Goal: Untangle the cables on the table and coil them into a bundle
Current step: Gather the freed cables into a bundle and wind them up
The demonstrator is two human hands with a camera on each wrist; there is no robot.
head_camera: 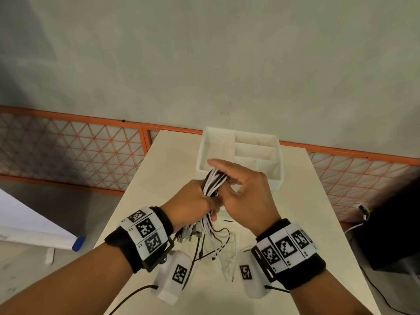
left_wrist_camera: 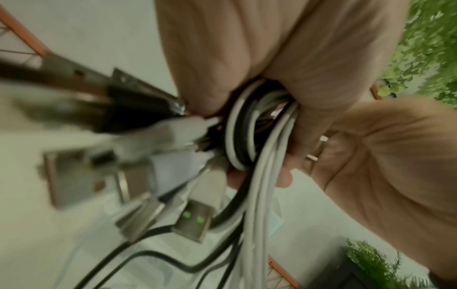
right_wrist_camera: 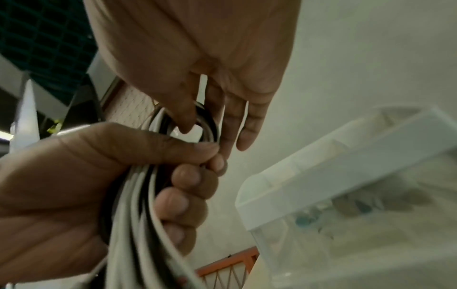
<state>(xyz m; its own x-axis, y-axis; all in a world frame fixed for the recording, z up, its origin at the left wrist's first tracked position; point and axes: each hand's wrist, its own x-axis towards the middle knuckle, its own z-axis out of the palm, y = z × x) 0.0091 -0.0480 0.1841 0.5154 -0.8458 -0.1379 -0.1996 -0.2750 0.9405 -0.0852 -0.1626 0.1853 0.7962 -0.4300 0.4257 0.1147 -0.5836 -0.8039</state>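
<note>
A bundle of white and black cables (head_camera: 213,183) is held upright above the cream table (head_camera: 159,169). My left hand (head_camera: 193,198) grips its middle, fingers curled round the strands (right_wrist_camera: 138,195). My right hand (head_camera: 243,187) is on the top loop (right_wrist_camera: 207,121), with the thumb in front of it and the fingers behind. Below the left fist hang USB plugs (left_wrist_camera: 193,221) and loose ends (head_camera: 218,251) that trail onto the table.
A white compartment tray (head_camera: 278,178) stands just behind the hands, seen close in the right wrist view (right_wrist_camera: 346,156). An orange mesh fence (head_camera: 68,151) runs behind the table. A black box (head_camera: 395,235) sits off the right edge.
</note>
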